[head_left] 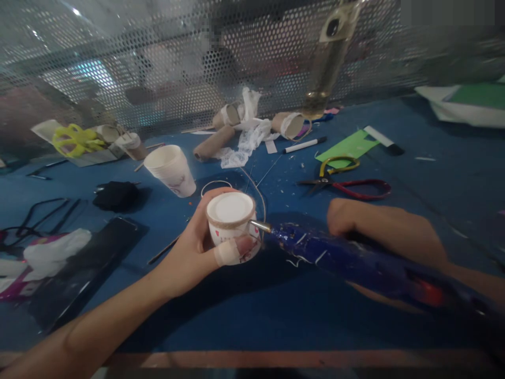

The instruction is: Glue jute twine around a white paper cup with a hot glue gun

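Note:
My left hand (201,242) is wrapped round a white paper cup (231,209), which is bottom up and tilted toward me. Tape covers part of that thumb. Tan twine (232,225) runs round the cup near its base, and a loose length curves away behind it. My right hand (379,231) grips a blue hot glue gun (315,247) from the right. The gun's metal nozzle (260,226) meets the cup's side at the twine. Some of the right fingers are hidden behind the gun.
Red-and-yellow scissors (325,179), a marker (303,145) and green paper (347,147) lie to the right. Stacked paper cups (171,168), cardboard tubes (215,143) and white lace (248,139) are behind. A black phone (90,268) lies left. Perforated metal mesh (177,68) borders the back.

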The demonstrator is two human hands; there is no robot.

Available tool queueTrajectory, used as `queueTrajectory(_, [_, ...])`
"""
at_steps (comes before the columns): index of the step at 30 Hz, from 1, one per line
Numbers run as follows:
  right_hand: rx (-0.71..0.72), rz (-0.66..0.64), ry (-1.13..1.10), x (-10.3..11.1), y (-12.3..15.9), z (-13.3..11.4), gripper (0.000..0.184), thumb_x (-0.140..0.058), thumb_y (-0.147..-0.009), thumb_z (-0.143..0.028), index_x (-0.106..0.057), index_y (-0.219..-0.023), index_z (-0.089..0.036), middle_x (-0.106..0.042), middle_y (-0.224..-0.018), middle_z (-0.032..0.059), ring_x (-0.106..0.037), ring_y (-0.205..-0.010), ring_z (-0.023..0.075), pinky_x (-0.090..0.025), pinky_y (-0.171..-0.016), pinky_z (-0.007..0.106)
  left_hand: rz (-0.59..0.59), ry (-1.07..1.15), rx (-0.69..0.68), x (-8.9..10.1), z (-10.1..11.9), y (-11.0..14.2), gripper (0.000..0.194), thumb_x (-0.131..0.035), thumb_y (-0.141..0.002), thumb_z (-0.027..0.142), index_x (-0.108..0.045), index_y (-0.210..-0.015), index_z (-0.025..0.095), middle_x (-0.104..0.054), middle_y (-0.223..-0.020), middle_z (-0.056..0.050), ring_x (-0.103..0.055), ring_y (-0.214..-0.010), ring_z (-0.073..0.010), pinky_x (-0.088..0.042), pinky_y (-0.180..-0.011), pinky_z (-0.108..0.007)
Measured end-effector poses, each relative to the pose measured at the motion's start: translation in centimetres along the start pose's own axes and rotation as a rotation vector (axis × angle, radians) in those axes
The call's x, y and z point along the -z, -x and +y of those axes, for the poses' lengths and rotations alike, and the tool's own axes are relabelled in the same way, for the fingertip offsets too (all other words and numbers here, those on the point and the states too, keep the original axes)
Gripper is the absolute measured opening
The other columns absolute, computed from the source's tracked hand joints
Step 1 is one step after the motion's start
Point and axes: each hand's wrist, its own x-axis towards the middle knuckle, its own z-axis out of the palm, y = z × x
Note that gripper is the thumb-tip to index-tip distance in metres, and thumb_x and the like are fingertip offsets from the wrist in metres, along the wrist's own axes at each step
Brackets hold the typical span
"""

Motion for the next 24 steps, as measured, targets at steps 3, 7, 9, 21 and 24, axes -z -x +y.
queueTrajectory(3, [-0.017, 0.003, 0.006, 0.0, 0.1, -0.2, 0.018, -0.046, -0.084, -0.012, -0.042, -0.082, -0.03, -0.049, -0.068, -0.0072, -0.045, -0.053, 0.0152, -0.028, -0.054, 0.031, 0.013, -0.019, 0.004, 0.0, 0.1, 0.0, 0.058, -0.089, -0.083, 0.035, -0.057, -0.132, 0.032, -0.071, -0.119, -0.005, -0.07, -0.106, -0.0262, -0.061, -0.092, -0.037])
queueTrajectory(7, [-0.025, 0.006, -0.011, 0.0, 0.0, -0.1, 0.018, -0.049, -0.086, -0.014, -0.042, -0.083, -0.03, -0.048, -0.068, -0.0075, -0.044, -0.053, 0.0144, -0.029, -0.053, 0.031, 0.001, 0.006, 0.0, 0.3, -0.3, 0.0, 0.057, -0.088, -0.083, 0.034, -0.06, -0.133, 0.03, -0.074, -0.119, -0.007, -0.072, -0.106, -0.0287, -0.061, -0.091, -0.04])
queueTrajectory(9, [-0.004, 0.011, -0.015, 0.0, -0.1, 0.2, 0.019, -0.05, -0.085, -0.012, -0.042, -0.083, -0.029, -0.048, -0.069, -0.0083, -0.044, -0.052, 0.0129, -0.029, -0.053, 0.03, -0.004, 0.026, -0.02, 0.4, -0.5, -0.1, 0.056, -0.087, -0.083, 0.034, -0.062, -0.133, 0.029, -0.074, -0.12, -0.007, -0.072, -0.106, -0.0285, -0.062, -0.09, -0.039])
queueTrajectory(21, [0.047, -0.038, -0.054, 0.4, -0.2, 1.1, 0.019, -0.059, -0.088, -0.018, -0.045, -0.082, -0.029, -0.055, -0.074, -0.0096, -0.051, -0.056, 0.0102, -0.035, -0.053, 0.027, 0.011, 0.064, -0.034, 0.2, -0.4, -0.2, 0.055, -0.09, -0.081, 0.034, -0.065, -0.13, 0.028, -0.072, -0.114, -0.005, -0.071, -0.1, -0.0233, -0.062, -0.087, -0.032])
queueTrajectory(24, [0.057, -0.023, -0.07, 0.0, -0.1, 1.0, 0.018, -0.058, -0.089, -0.019, -0.043, -0.084, -0.029, -0.055, -0.075, -0.0098, -0.05, -0.056, 0.0102, -0.034, -0.054, 0.027, 0.014, 0.06, -0.011, 0.1, -0.3, -0.1, 0.056, -0.09, -0.081, 0.034, -0.065, -0.131, 0.028, -0.073, -0.114, -0.005, -0.073, -0.101, -0.0247, -0.062, -0.087, -0.034])
